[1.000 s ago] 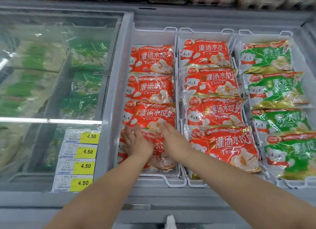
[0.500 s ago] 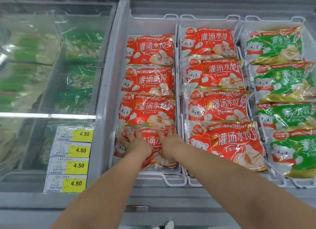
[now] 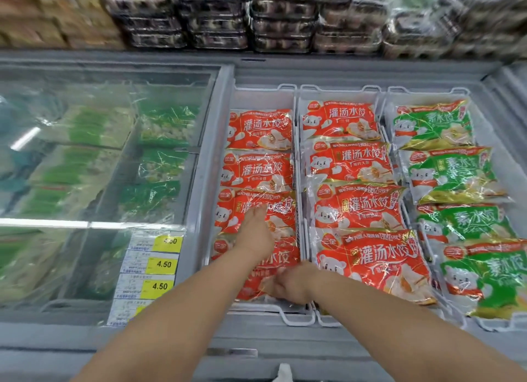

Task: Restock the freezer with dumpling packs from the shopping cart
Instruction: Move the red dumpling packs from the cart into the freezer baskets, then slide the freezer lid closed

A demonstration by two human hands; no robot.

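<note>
The open freezer [image 3: 256,339] holds three white wire baskets of dumpling packs. In the left basket [image 3: 285,319] lie several red packs in a row. My left hand [image 3: 255,235] rests flat, fingers apart, on the third red pack [image 3: 228,213] and reaches over the nearest one. My right hand [image 3: 289,284] sits at the near end of the nearest red pack [image 3: 282,256], fingers curled on it. The shopping cart is out of view.
The middle basket carries red packs [image 3: 370,256] and the right basket green packs [image 3: 467,219]. A shut glass lid [image 3: 99,153] with yellow 4.50 price tags [image 3: 162,265] covers the freezer's left half. Stacked clear cartons [image 3: 279,19] stand on the shelf behind.
My left hand has slid forward from the nearest pack onto the third one. My right hand has drawn back to the nearest pack's near end. The camera has tilted up, showing the shelf.
</note>
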